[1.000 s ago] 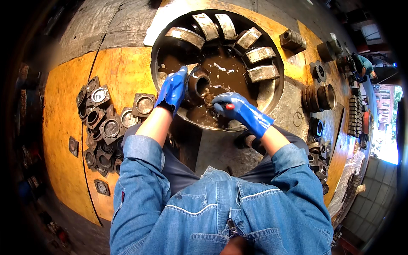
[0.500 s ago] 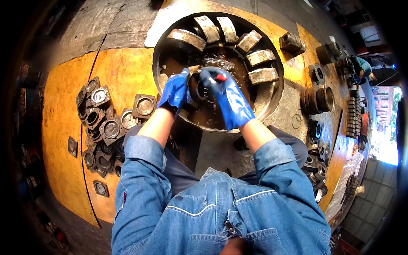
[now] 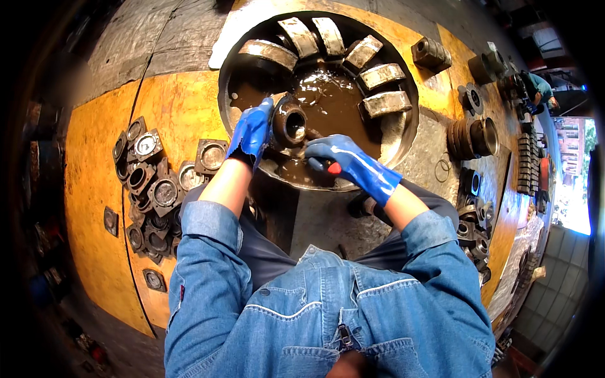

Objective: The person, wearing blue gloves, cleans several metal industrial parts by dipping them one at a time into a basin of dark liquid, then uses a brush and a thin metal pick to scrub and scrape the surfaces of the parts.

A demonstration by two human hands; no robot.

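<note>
My left hand [image 3: 252, 131], in a blue rubber glove, grips the left side of a thick metal housing with a round bore [image 3: 281, 118]. The housing is tilted so its bore faces right, over the near left part of a round metal basin [image 3: 413, 129]. Just right of the housing, my gloved right hand [image 3: 350, 160] is closed around a tool with a red handle end [image 3: 334, 168]. The tool's dark tip points toward the bore; its kind is mostly hidden by the fingers. Brown liquid [image 3: 328, 94] fills the basin's bottom.
Several wet metal blocks [image 3: 381, 75] line the basin's far and right inner wall. Square flanged housings [image 3: 165, 192] lie heaped on the left. Metal rings [image 3: 484, 137] and other parts stand on the right. A person [image 3: 539, 91] is at the far right.
The housing has turned, its bore now facing right and in plain sight. My right hand has moved right and nearer to me with the tool. My left hand has shifted slightly left.
</note>
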